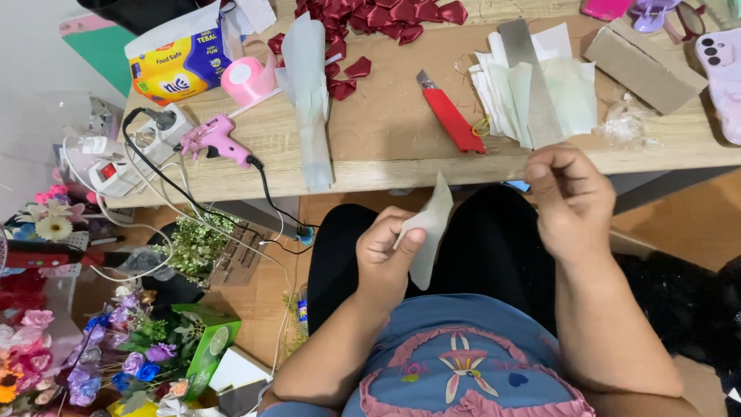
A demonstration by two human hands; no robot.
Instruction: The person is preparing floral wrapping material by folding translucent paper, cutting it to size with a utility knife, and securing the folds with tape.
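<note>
While the left hand (pixel 384 251) pinches a pale sheet (pixel 429 232), the right grip (pixel 567 197) curls shut, empty.

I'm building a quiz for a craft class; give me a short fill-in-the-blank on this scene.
1. The left hand holds a pale ____ sheet.
2. The glue gun on the table is ____ in colour.
3. The red utility knife lies ____ the stack of pale sheets and the glue gun.

Missing words: green; pink; between
</note>
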